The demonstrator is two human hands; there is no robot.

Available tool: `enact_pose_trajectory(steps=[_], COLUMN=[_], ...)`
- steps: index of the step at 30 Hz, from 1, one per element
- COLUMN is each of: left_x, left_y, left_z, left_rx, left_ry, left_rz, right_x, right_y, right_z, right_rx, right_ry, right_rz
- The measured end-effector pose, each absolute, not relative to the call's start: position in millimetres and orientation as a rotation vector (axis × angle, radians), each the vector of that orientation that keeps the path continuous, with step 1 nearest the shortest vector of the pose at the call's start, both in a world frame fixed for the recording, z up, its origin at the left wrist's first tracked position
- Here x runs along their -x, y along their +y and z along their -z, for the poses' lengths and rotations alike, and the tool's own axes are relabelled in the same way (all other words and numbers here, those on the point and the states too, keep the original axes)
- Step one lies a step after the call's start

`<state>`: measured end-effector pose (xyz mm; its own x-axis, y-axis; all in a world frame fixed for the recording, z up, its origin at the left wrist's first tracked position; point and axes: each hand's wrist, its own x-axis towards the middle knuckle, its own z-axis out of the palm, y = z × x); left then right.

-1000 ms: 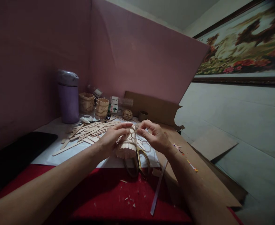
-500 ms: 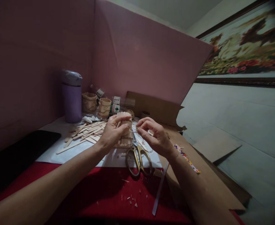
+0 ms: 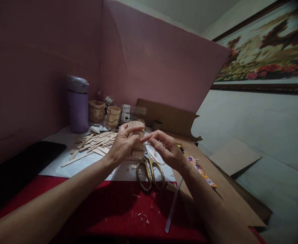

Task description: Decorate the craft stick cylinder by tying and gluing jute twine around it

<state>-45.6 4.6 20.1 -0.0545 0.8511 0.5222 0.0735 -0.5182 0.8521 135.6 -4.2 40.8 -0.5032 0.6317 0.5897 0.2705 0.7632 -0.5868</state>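
Left hand is gripping the craft-stick cup; can't tell if right hand pinches anything. Brace it, avoiding the scissors just nearside of the grip.

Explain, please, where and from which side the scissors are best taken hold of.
I would grip the scissors by their gold loops, coming from the person's near side, below the right hand. They appear to lie flat: loops toward the person, blades pointing away, close to the stick-covered piece.
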Motion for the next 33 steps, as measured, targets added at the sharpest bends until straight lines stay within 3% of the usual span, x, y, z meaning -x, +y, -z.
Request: enact_pose_trajectory(steps=[17,33], left_x=[45,43], left_y=[10,9], left_z=[-11,-10], left_rx=[-1.775,-1.763], left_ry=[1.059,1.068], left_rz=[-1.659,-1.695], right_x=[-118,-118], right_y=[-2,-1], right_z=[-36,-28], right_rx=[0.854,1.009], right_ry=[-1.685,-1.904], right_rz=[-1.124,-0.507])
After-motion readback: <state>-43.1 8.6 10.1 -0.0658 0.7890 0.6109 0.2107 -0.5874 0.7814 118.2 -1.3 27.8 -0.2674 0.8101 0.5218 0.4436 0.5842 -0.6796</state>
